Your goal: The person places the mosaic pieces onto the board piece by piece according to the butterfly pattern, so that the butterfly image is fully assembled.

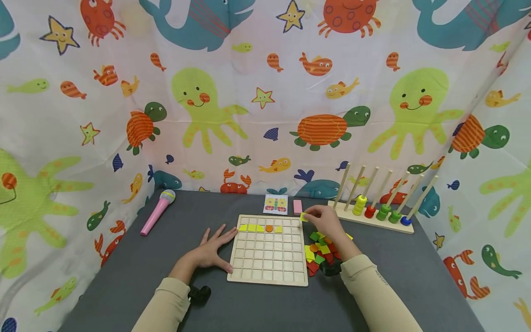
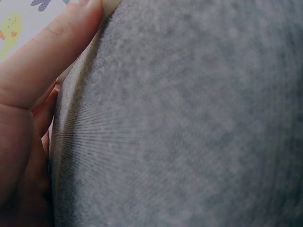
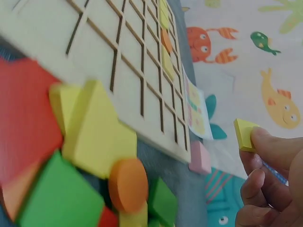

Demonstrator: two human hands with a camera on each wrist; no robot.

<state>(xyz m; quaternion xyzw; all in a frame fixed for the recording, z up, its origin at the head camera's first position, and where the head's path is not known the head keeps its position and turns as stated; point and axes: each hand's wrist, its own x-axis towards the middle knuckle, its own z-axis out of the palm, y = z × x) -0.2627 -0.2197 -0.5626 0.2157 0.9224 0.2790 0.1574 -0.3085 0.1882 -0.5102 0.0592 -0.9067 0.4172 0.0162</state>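
Observation:
A wooden grid board lies on the dark tabletop. Along one of its upper rows sit several yellow square tiles and an orange round piece. My left hand rests at the board's left side, fingers spread, thumb and fingertips at the edge. Near the upper right corner, my right hand pinches a yellow square tile between thumb and fingers, raised above the table. Under my right wrist lies a heap of loose red, green, yellow and orange pieces, right beside the board.
Behind the board are a card with a coloured picture and a pink block. A wooden peg rack with coloured beads stands back right. A pink toy microphone lies at the left. Printed cloth walls the table.

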